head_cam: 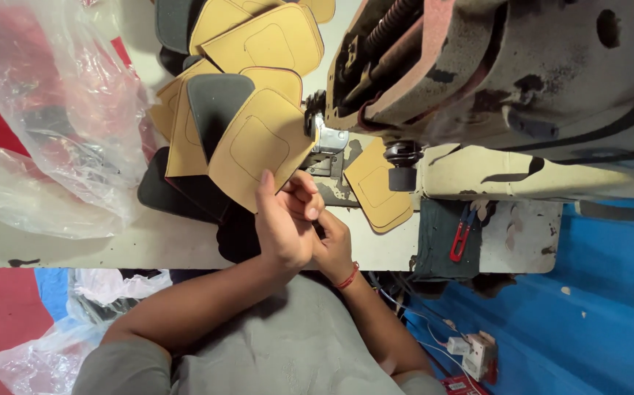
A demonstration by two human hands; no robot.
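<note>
left hand [282, 223] fingers curling shut, pinching tan piece [258, 150] at its 6 o'clock edge | right hand [331, 245] tucking behind, grip unclear | piece lying at 12 o'clock of fingers, on bench [75, 245] | one sewing machine [507, 80], one red snips [461, 235]

Tan patches [258, 150] look like matt, smooth leather with stitched outlines. The sewing machine [522, 80] is worn, chipped painted metal. The bag [61, 110] is glossy, crinkled clear plastic.
</note>
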